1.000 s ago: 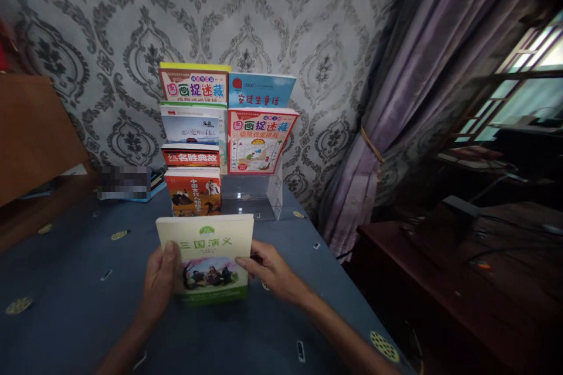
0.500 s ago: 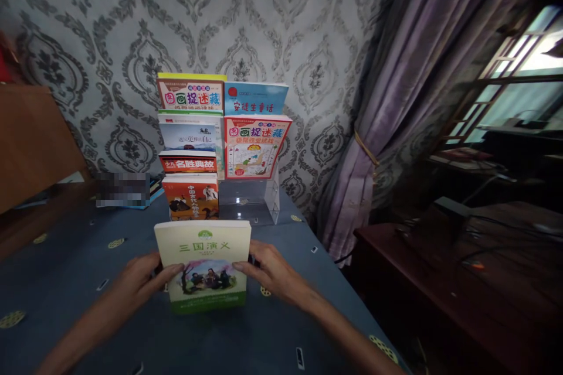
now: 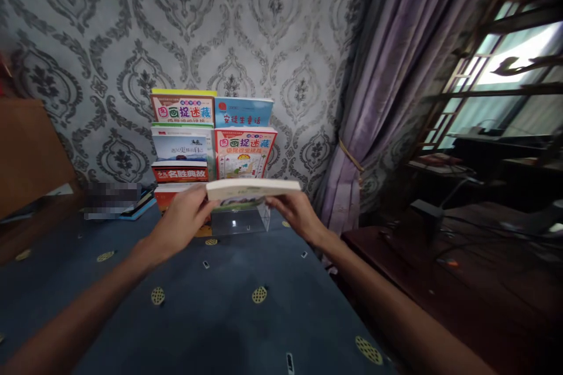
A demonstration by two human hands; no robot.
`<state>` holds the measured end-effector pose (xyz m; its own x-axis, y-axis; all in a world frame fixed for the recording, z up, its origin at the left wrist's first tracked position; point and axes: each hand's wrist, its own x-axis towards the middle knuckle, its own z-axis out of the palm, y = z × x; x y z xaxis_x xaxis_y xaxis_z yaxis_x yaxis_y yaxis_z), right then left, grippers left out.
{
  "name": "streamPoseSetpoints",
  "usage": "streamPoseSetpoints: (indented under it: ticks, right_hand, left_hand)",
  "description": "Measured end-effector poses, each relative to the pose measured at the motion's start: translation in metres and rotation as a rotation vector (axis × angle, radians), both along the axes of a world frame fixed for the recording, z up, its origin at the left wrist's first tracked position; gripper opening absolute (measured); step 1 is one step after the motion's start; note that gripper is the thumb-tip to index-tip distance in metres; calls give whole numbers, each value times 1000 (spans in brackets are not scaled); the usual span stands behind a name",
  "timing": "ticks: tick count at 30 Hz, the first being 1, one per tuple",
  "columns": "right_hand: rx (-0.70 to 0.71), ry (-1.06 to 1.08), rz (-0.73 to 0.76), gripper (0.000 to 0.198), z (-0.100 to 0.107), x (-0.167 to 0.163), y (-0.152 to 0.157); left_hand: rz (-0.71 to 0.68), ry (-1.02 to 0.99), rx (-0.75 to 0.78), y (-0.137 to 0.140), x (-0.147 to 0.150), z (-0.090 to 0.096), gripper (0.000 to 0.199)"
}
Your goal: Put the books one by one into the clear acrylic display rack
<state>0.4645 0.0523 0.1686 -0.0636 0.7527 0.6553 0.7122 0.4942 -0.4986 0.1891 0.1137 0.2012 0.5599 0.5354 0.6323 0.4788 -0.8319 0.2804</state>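
Currently the book (image 3: 253,188) is held up between two hands, above the table (image 3: 220,310) and in front of the clear rack (image 3: 240,222). The left hand (image 3: 187,214) is closed on its left end, the right hand (image 3: 299,211) on its right, both thumbs toward the near side. It is tipped steeply, showing a white band of page edge over a pale cover with a dark and green picture. Its title is unreadable; most fingertips are hidden behind it. The left hand partly covers an orange book (image 3: 165,200).

Left grip (image 3: 182,218) and right grip (image 3: 299,214) pinch, forearms (image 3: 378,284) outstretched.
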Motion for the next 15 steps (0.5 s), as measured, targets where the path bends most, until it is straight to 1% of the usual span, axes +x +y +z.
streamPoseSetpoints:
  ticks: [2, 4, 7, 9, 11, 15]
  right_hand:
    - [28, 26, -57, 34, 16, 11, 15]
    - [53, 69, -60, 33, 31, 19, 30]
    - [113, 91, -61, 36, 49, 26, 51]
    - [145, 94, -70, 37, 56, 28, 61]
    - [155, 93, -63, 35, 59, 29, 68]
    - [157, 83, -49, 31, 58, 32, 75]
  left_hand:
    - [9, 8, 70, 10, 11, 21, 17]
    - [18, 2, 111, 21, 20, 40, 14]
    - [52, 7, 105, 36, 28, 61, 15]
    - [81, 23, 79, 46, 30, 69, 17]
    - [94, 36, 59, 54, 31, 74, 19]
    - [63, 42, 17, 69, 34, 74, 22]
